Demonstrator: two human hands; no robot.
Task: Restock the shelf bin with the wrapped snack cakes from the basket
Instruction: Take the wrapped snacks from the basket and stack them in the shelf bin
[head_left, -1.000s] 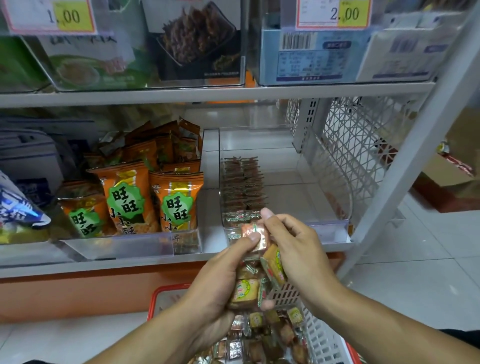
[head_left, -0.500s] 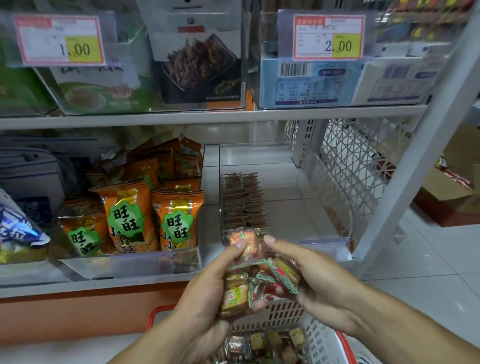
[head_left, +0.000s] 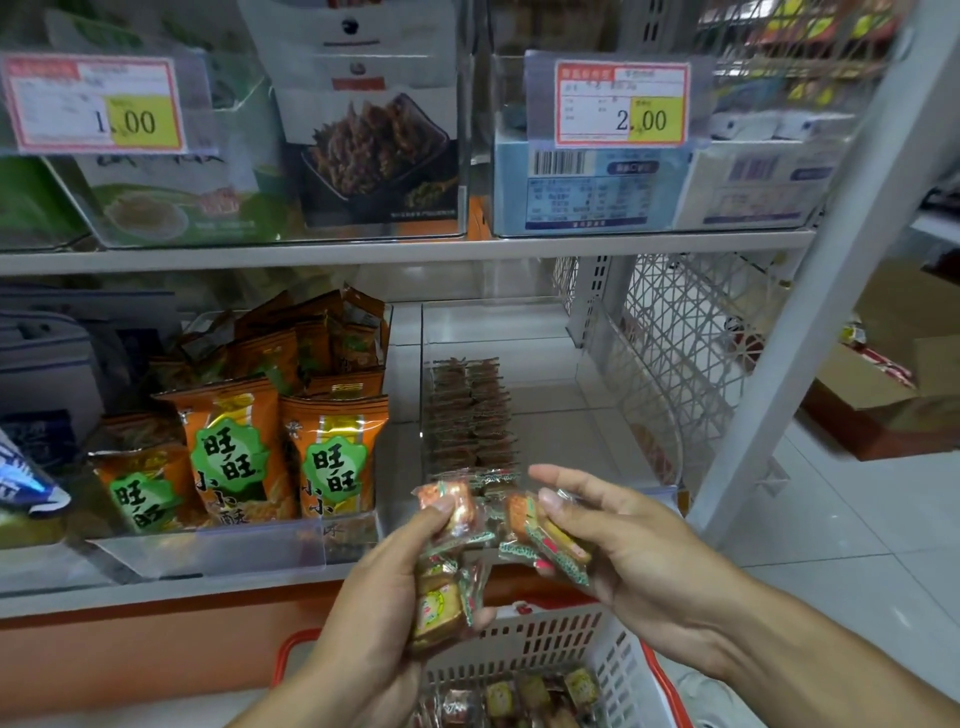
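Holding a small stack of wrapped snack cakes (head_left: 441, 587) in the left hand (head_left: 379, 618), thumb pressing the topmost orange packet against curled fingers (head_left: 480, 618), just in front of the clear shelf bin (head_left: 613, 415). Pinching a couple more cakes (head_left: 545, 540) in the right hand (head_left: 639, 551), thumb on top and fingers curled beneath, index finger stretched forward above them. Both hands close together, near the bin's front lip, above the white basket (head_left: 561, 644) with its red rim. More wrapped cakes loose in the basket bottom. Inside the bin, two neat rows of cakes (head_left: 470, 415) along its left side, bare floor to their right. Left of the bin, orange snack bags (head_left: 332, 457) upright in a neighbouring bin. Above, price tags (head_left: 623, 104) reading 1.00 and 2.00.
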